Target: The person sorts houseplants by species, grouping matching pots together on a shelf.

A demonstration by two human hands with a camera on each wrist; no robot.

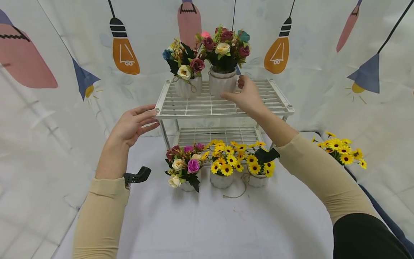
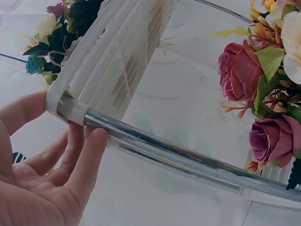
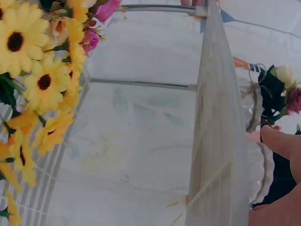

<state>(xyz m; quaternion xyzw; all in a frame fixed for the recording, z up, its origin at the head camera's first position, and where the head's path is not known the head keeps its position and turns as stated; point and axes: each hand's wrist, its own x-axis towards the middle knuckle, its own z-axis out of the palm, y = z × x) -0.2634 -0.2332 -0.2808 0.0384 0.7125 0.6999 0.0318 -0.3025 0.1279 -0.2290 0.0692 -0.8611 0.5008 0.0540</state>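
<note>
On the top shelf of a white wire rack point(image 1: 200, 108), my right hand point(image 1: 249, 95) grips a white ribbed flower pot point(image 1: 222, 84) with mixed roses, thumb in front and fingers at its right side. In the right wrist view that hand point(image 3: 284, 155) partly covers the pot point(image 3: 258, 165). Just left of it stands another white pot point(image 1: 188, 88) with roses and a twine bow. My left hand point(image 1: 132, 124) holds the rack's front left corner; the left wrist view shows its fingers point(image 2: 87, 155) against the metal post point(image 2: 155, 146) below the corner.
In front of the lower shelf point(image 1: 223, 135) stand a pot of purple and cream roses point(image 1: 193, 166) and two pots of yellow flowers point(image 1: 221, 180) point(image 1: 257, 180). Loose twine point(image 1: 237, 196) lies on the white tablecloth point(image 1: 207, 226). More yellow flowers point(image 1: 343, 149) stand at right.
</note>
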